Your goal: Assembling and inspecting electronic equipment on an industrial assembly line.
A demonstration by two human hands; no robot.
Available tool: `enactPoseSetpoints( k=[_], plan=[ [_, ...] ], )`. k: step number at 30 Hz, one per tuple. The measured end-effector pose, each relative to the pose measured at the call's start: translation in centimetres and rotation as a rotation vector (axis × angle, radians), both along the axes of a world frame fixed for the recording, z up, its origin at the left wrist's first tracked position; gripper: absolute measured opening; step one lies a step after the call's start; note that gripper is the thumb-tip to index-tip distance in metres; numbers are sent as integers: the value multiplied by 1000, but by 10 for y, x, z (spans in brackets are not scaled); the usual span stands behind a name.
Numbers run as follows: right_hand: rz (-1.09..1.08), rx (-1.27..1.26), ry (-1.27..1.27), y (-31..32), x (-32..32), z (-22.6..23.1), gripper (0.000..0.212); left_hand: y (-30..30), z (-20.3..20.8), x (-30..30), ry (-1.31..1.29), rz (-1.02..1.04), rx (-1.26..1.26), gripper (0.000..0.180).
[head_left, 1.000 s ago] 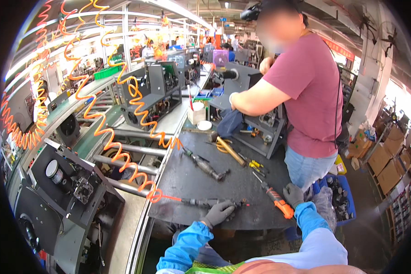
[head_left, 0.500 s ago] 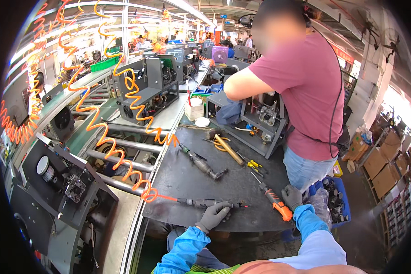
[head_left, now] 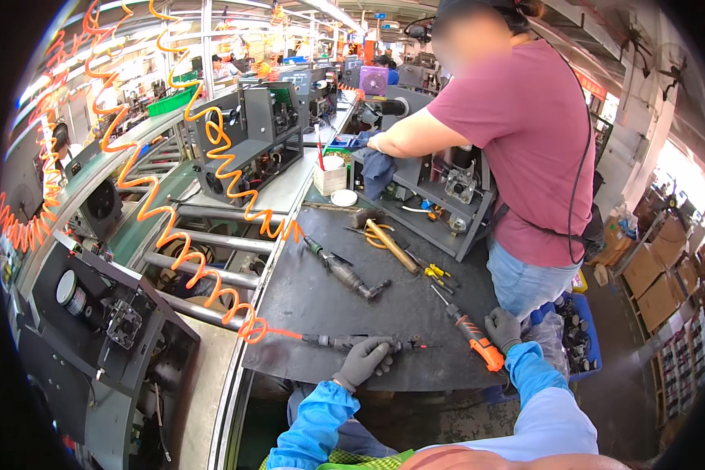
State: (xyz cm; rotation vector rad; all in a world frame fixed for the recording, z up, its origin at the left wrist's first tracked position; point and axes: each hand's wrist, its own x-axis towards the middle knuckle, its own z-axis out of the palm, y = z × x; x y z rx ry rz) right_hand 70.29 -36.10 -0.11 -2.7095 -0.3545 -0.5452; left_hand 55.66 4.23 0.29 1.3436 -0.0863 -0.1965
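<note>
Large hall, brightly lit; long white light strip (head_left: 329, 14) overhead, running into depth. Left: roller conveyor (head_left: 227, 240), alongside black-topped bench (head_left: 298, 298). Right: pale pillar (head_left: 643, 90), cardboard boxes (head_left: 659, 294), dark floor (head_left: 615, 407). Bright opening (head_left: 679, 176) at far right, overexposed; detail beyond unreadable.

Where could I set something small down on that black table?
The black tabletop has a bare patch between the angled tool and the orange driver. Another lies between the angled tool and the straight tool by the left hand. It's crowded farther back, where a hammer and yellow-handled tools lie near the grey machine.
</note>
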Motion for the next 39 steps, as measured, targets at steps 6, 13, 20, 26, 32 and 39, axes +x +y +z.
enactPoseSetpoints(
  k=[6, 13, 20, 26, 32, 39],
  plan=[
    [-30, 7, 56, 5, -5, 8, 23, 14, 14, 13, 72, -113, 71, 28],
    [-27, -29, 22, 0, -4, 7, 24, 5, 7, 19, 77, -78, 54, 28],
    [-7, -17, 19, 4, -5, 8, 23, -5, 4, 3, -138, 78, 161, 22],
    [-16, -9, 23, 12, -5, 17, 22, -4, -5, 1, -194, 135, 252, 23],
    [-2, 0, 39, -3, 0, 2, 28, -8, -10, 12, -393, 210, 419, 24],
    [-90, 72, 50, -1, 7, 7, 33, -11, -8, 8, -275, 159, 272, 19]
  ],
)
